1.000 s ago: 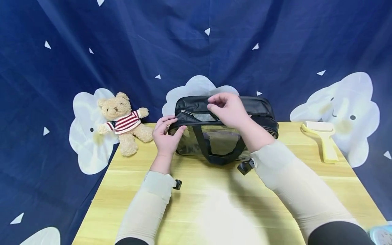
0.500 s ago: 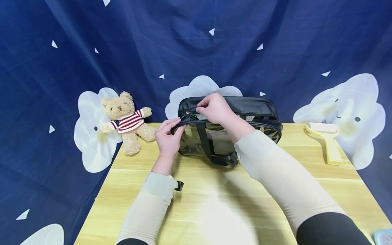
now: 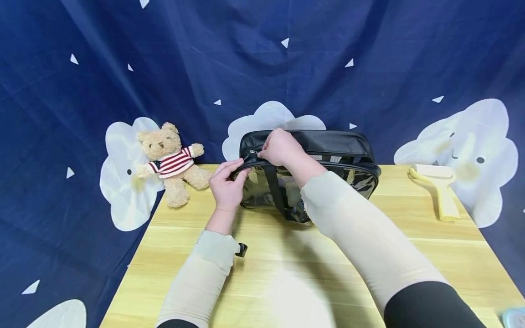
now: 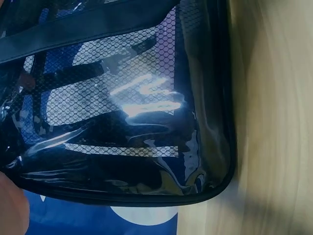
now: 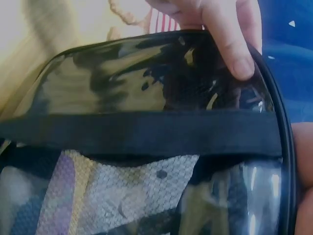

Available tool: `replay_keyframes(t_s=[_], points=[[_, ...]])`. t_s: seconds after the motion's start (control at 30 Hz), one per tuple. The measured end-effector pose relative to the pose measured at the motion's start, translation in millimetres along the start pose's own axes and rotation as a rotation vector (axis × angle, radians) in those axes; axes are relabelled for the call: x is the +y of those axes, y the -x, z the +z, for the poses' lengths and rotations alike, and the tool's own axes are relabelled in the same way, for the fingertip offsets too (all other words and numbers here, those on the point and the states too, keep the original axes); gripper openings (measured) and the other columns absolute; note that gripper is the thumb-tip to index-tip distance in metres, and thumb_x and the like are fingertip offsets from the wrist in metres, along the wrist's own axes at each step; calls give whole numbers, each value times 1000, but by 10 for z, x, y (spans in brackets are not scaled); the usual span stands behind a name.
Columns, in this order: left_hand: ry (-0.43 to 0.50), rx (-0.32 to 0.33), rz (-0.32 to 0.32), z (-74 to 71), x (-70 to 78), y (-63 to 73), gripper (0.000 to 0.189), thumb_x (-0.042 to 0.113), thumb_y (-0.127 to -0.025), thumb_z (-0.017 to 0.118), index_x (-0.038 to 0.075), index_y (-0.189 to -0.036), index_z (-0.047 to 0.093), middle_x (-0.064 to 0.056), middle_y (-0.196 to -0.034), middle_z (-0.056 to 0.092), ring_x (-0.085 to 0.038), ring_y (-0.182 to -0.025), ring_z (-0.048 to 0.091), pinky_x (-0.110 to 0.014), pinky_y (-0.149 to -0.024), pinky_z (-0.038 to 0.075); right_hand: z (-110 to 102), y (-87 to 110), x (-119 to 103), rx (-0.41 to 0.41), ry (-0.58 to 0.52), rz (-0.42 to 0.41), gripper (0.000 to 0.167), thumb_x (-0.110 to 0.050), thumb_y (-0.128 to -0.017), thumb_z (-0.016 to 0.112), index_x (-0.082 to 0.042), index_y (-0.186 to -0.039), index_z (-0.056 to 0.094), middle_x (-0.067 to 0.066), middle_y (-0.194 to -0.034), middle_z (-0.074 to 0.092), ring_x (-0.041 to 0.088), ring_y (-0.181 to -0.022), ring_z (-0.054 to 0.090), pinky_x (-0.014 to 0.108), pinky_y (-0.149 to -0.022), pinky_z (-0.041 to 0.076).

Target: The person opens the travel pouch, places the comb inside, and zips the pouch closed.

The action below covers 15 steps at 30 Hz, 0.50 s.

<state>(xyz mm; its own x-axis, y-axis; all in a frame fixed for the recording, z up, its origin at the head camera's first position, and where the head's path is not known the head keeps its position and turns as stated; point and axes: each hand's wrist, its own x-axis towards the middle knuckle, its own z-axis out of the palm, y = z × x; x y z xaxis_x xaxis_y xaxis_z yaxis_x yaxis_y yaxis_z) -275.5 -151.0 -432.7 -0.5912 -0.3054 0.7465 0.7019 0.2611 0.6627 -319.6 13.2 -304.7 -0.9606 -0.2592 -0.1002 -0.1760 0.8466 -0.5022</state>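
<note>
A black bag with see-through panels stands on the table, its top zipper running left to right. My left hand grips its upper left corner. In the right wrist view, that hand's thumb presses on the clear front panel. My right hand bends over the bag's top, fingertips pinching at the metal zipper pull near the left end. A black strap handle hangs down the front, partly behind the right forearm. White mesh shows through the panel in the left wrist view.
A teddy bear in a striped sweater leans at the table's back left. A yellow-handled lint roller lies at the right edge. A light-blue object peeks in at the lower right corner. A blue curtain hangs behind.
My right hand has moved left along the bag's top and down to the zipper pull. The left hand keeps its grip on the corner. The view has shifted slightly.
</note>
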Motion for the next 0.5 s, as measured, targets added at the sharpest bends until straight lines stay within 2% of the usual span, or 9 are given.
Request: replay_keyframes(t_s=[0.13,0.27,0.4,0.5], points=[[39,-2,1,50,-12,19,19,-13,-78,87,-8,-96,81,-24,-100,77,-41,-95,73,-24,-86,60,11,-2,-16,11,-13,26,16,-30,-100,75,-16,-98,82,-3,-110,75,22,-105,67,41,-90,56],[35,-17,-11,57,-15,32,20,-11,-78,88,-7,-97,82,-23,-102,77,-38,-97,74,-25,-87,59,33,-5,-10,50,-35,40,14,-26,-99,76,-16,-93,82,-4,-106,76,21,-106,67,39,-94,55],[38,-43,-6,-10,-15,31,24,-14,-77,88,-8,-99,81,-25,-103,76,-40,-99,73,-24,-88,59,58,-16,-14,50,-97,-6,18,-21,-104,70,-12,-94,82,-1,-104,77,21,-103,66,36,-94,53],[32,-99,-19,-62,-3,-22,27,-12,-77,88,-9,-103,80,-27,-105,75,-33,-99,72,-18,-82,58,57,-22,-7,44,-156,-31,23,-19,-107,64,-10,-96,82,1,-106,76,20,-101,66,35,-92,53]])
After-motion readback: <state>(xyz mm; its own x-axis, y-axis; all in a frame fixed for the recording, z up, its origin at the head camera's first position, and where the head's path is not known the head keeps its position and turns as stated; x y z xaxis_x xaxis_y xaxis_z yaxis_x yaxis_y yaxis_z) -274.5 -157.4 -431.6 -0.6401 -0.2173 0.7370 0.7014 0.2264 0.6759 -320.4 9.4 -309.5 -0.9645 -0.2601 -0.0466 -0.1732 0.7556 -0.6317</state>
